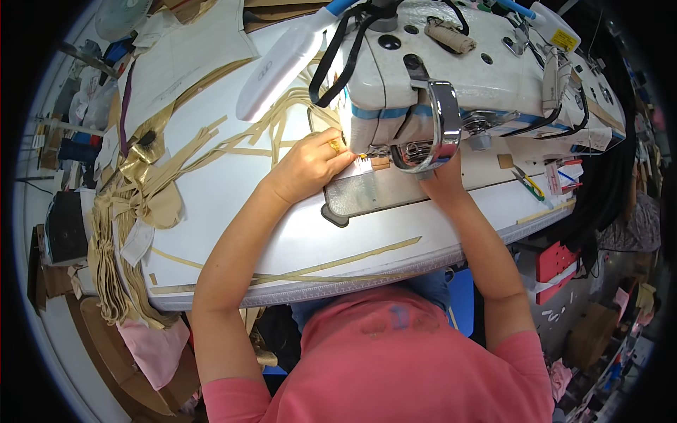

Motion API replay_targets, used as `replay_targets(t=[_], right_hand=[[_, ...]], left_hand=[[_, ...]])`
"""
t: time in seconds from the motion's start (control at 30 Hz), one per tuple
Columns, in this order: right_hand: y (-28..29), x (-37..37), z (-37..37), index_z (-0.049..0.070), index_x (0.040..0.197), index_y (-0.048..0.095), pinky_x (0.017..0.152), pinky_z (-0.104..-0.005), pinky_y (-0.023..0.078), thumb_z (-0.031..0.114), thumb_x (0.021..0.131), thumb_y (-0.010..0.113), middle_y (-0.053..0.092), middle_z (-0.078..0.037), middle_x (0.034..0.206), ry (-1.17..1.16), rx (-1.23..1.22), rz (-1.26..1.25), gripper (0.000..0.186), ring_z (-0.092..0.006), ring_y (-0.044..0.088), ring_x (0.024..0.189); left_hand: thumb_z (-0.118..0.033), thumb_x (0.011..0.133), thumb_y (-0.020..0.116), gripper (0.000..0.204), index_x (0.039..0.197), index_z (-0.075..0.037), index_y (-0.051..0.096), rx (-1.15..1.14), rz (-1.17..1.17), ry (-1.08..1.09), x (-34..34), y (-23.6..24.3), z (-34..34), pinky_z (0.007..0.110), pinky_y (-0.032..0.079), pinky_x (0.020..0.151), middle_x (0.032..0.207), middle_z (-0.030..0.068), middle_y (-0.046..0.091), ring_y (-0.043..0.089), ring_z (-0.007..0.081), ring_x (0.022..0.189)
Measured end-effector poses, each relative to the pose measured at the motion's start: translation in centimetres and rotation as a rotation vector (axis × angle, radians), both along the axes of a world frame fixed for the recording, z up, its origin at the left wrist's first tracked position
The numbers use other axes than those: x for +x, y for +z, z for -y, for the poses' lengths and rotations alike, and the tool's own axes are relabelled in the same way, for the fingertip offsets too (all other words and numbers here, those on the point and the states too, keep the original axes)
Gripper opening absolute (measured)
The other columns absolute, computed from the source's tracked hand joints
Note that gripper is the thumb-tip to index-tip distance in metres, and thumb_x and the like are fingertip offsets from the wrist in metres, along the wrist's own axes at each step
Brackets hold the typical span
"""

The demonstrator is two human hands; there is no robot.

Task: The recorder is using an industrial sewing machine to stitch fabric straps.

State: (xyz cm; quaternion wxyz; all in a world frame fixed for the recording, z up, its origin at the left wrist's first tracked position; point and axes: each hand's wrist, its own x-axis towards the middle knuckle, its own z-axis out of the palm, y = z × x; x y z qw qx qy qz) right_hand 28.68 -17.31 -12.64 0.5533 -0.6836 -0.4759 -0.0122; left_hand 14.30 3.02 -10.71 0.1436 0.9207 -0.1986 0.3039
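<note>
My left hand [308, 168], with a gold ring on one finger, is at the left side of the sewing machine's [395, 92] needle area. Its thumb and fingertips are pinched together beside the presser foot, and what lies between them is too small to make out. On the other side, my right hand [444, 178] reaches in under the machine head. The curved metal guard [446, 123] and the head hide its fingers. A small brown piece [381, 163] lies on the metal bed plate [374, 192] between the hands. Long beige fabric strips [243, 137] run across the table behind my left hand.
Bundled beige strips [113, 247] hang over the table's left edge. A white lamp [282, 70] overhangs the machine's left end. Yellow-handled snips [530, 185] lie at the right. Loose strips [338, 259] and a ruler tape [367, 272] lie along the front edge.
</note>
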Motion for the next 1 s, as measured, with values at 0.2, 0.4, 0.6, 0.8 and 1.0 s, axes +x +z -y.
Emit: replay_targets(t=[0.2,0.4,0.6,0.8,1.0], right_hand=[[-0.1,-0.2,-0.2,0.0,0.059,0.058,0.05,-0.037,0.041,0.003,0.069,0.059,0.055,-0.015,0.055,-0.035,-0.001,0.007,0.011,-0.03,0.054,0.051],[0.8,-0.5,-0.2,-0.001,0.06,0.058,0.049,-0.0364,0.04,0.002,0.07,0.057,0.054,-0.015,0.054,-0.019,-0.007,-0.022,0.01,-0.0303,0.053,0.049],[0.0,-0.1,-0.1,-0.002,0.061,0.057,0.047,-0.0369,0.039,0.0,0.071,0.056,0.053,-0.016,0.053,-0.008,0.001,0.06,0.011,-0.0311,0.052,0.048],[-1.7,0.9,1.7,0.001,0.1,0.057,0.076,-0.0306,0.046,-0.003,0.073,0.062,0.061,-0.007,0.091,0.047,-0.328,0.087,0.027,-0.0178,0.06,0.086],[-1.1,0.2,1.1,0.001,0.099,0.057,0.075,-0.0313,0.046,-0.004,0.073,0.061,0.06,-0.008,0.091,0.049,-0.191,-0.023,0.027,-0.0187,0.059,0.084]], left_hand=[[-0.004,0.071,0.066,0.014,0.085,-0.001,0.067,0.017,-0.002,-0.001,0.0,-0.1,-0.2,0.033,0.054,0.065,0.076,0.0076,0.061,0.06,0.0243,0.084],[-0.004,0.07,0.066,0.014,0.084,-0.001,0.066,-0.022,-0.008,-0.051,0.1,0.1,-0.2,0.031,0.054,0.06,0.075,0.0067,0.06,0.059,0.0231,0.081],[-0.005,0.071,0.066,0.015,0.085,0.0,0.066,-0.013,0.003,-0.054,0.2,0.1,-0.3,0.031,0.054,0.06,0.073,0.0064,0.059,0.059,0.0229,0.079],[-0.005,0.072,0.065,0.015,0.086,-0.002,0.067,0.003,-0.013,-0.059,0.2,0.3,-0.7,0.031,0.054,0.061,0.073,0.0073,0.058,0.06,0.0236,0.083],[-0.008,0.074,0.064,0.014,0.087,-0.004,0.067,0.022,-0.034,-0.048,0.3,0.2,-1.2,0.032,0.055,0.066,0.073,0.0086,0.058,0.061,0.0253,0.089]])
